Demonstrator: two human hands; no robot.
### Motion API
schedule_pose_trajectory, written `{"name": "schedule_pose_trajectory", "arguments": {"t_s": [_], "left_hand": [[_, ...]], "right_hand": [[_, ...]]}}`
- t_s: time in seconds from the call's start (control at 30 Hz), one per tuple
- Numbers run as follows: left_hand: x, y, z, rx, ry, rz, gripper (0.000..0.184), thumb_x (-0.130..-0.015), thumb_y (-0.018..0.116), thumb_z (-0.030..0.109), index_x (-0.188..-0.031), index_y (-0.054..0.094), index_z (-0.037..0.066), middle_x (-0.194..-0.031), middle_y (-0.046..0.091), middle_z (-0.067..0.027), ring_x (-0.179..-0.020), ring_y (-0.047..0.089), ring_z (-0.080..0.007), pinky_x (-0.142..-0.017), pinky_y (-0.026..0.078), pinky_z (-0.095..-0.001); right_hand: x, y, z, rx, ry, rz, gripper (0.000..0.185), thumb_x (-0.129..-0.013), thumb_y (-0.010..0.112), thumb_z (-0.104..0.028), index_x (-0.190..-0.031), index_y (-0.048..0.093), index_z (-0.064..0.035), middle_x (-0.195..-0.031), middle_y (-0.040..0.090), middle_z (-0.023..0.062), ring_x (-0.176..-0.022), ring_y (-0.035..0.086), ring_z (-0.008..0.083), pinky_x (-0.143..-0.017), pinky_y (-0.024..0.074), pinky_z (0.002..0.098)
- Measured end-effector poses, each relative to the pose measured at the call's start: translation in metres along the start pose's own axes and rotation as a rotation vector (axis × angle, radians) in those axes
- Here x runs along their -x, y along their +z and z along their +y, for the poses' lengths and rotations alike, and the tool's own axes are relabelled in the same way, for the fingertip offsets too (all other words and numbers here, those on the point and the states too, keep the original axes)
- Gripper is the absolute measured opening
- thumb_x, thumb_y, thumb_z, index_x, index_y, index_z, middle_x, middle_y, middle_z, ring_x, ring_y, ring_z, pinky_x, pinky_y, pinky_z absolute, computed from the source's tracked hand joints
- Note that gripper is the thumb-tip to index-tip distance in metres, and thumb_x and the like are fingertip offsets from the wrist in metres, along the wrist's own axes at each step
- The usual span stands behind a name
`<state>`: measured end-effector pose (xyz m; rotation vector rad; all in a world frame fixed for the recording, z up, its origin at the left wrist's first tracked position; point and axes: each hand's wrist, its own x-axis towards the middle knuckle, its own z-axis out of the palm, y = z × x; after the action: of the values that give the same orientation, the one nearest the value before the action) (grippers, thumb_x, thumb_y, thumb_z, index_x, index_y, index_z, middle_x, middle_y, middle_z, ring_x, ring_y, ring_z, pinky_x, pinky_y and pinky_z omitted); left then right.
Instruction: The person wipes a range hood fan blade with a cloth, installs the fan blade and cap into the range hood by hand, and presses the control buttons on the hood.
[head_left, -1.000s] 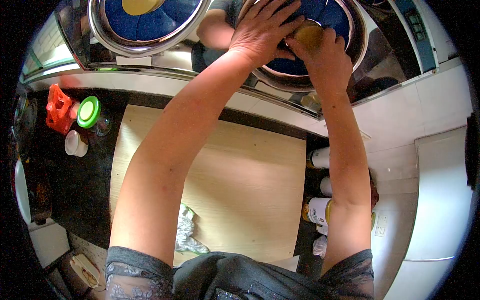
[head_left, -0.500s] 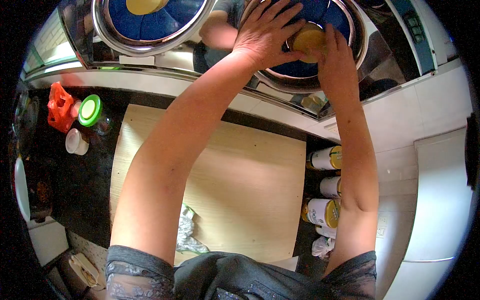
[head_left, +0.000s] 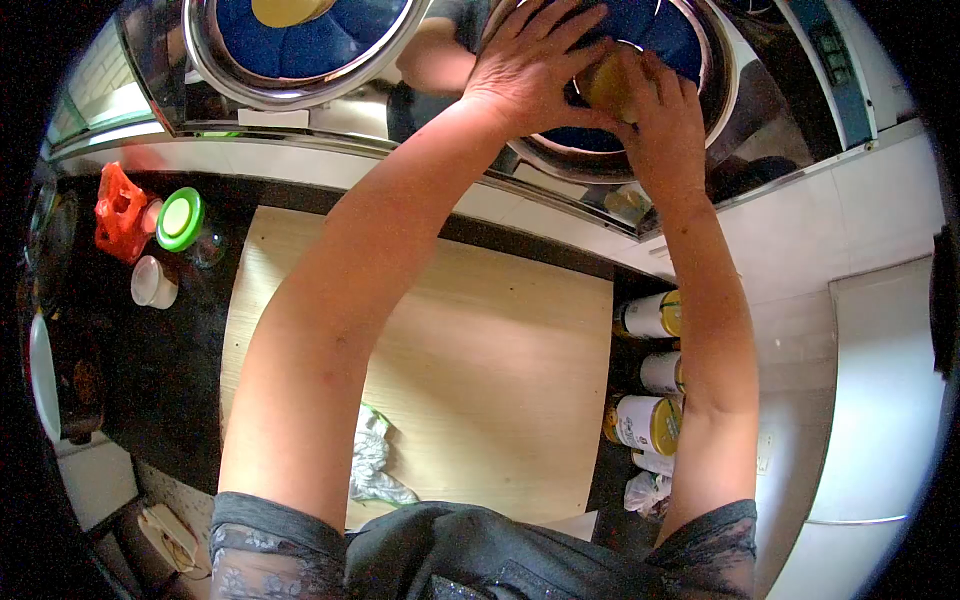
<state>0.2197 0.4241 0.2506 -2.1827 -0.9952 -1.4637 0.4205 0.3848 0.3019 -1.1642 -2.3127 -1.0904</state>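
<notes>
Up on a shiny dark panel, my left hand (head_left: 540, 75) lies with fingers spread across the left part of a metal-rimmed round opening (head_left: 722, 75) with a blue inside (head_left: 680, 38). Its thumb reaches toward a dull yellow round piece (head_left: 606, 88) at the centre. My right hand (head_left: 664, 125) has its fingers curled over the right side of that piece, partly hiding it. The two hands nearly meet at its lower edge. To the left is a matching round opening (head_left: 300, 95) with its own yellow centre (head_left: 285, 10).
Below my arms is a pale wooden board (head_left: 500, 370) with a crumpled cloth (head_left: 375, 465) on it. Several white and yellow cans (head_left: 645, 422) line its right side. At left stand a red plastic bag (head_left: 122, 215), a green-lidded jar (head_left: 181, 219) and a small tub (head_left: 154, 282).
My right hand has shifted slightly left and its fingers now cover more of the yellow piece. My left hand stays almost where it was.
</notes>
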Motion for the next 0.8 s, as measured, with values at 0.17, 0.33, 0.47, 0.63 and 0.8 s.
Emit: {"name": "schedule_pose_trajectory", "arguments": {"t_s": [0.17, 0.33, 0.47, 0.63, 0.8], "left_hand": [[-0.002, -0.004, 0.0, 0.015, -0.003, -0.004, 0.073, -0.08, 0.074, 0.057, -0.139, 0.062, 0.015, -0.161, 0.038, -0.0117, -0.151, 0.029, -0.0331, -0.124, 0.022, -0.0503], [-0.003, -0.005, 0.001, 0.017, -0.009, -0.004, 0.062, -0.086, 0.07, 0.051, -0.137, 0.064, 0.017, -0.16, 0.041, -0.0109, -0.151, 0.031, -0.0326, -0.123, 0.024, -0.0499], [-0.004, -0.006, 0.002, 0.026, -0.025, -0.005, 0.054, -0.09, 0.067, 0.046, -0.136, 0.065, 0.018, -0.159, 0.042, -0.0103, -0.15, 0.032, -0.0322, -0.122, 0.025, -0.0495], [-0.006, -0.005, 0.004, 0.076, -0.081, -0.018, 0.047, -0.089, 0.068, 0.039, -0.13, 0.069, 0.017, -0.159, 0.043, -0.0099, -0.15, 0.033, -0.032, -0.122, 0.026, -0.0489], [-0.005, 0.001, 0.003, 0.044, -0.072, -0.02, 0.05, -0.085, 0.071, 0.037, -0.13, 0.069, 0.017, -0.159, 0.043, -0.0097, -0.15, 0.033, -0.0319, -0.122, 0.026, -0.0494]], "right_hand": [[-0.009, -0.007, -0.009, 0.061, 0.117, -0.006, 0.081, -0.067, 0.092, -0.026, -0.136, 0.054, -0.0074, -0.119, 0.059, 0.018, -0.109, 0.062, 0.0379, -0.092, 0.0546, 0.0457], [-0.017, -0.009, -0.014, 0.078, 0.293, -0.13, 0.073, -0.071, 0.09, -0.043, -0.121, 0.055, -0.0023, -0.11, 0.06, 0.0187, -0.101, 0.069, 0.0377, -0.08, 0.0599, 0.0433], [-0.019, -0.003, -0.018, 0.07, 0.312, -0.065, 0.076, -0.073, 0.086, -0.051, -0.117, 0.052, 0.001, -0.106, 0.062, 0.0185, -0.092, 0.071, 0.0369, -0.071, 0.0614, 0.0444], [-0.014, -0.009, -0.018, -0.037, 0.331, -0.097, 0.086, -0.07, 0.087, -0.05, -0.125, 0.05, 0.0043, -0.111, 0.061, 0.0221, -0.093, 0.071, 0.0392, -0.073, 0.0619, 0.0455], [0.004, -0.021, -0.005, 0.06, 0.073, -0.044, 0.093, -0.072, 0.091, -0.024, -0.148, 0.042, -0.0008, -0.136, 0.052, 0.0184, -0.121, 0.058, 0.0373, -0.101, 0.0537, 0.045]]}}
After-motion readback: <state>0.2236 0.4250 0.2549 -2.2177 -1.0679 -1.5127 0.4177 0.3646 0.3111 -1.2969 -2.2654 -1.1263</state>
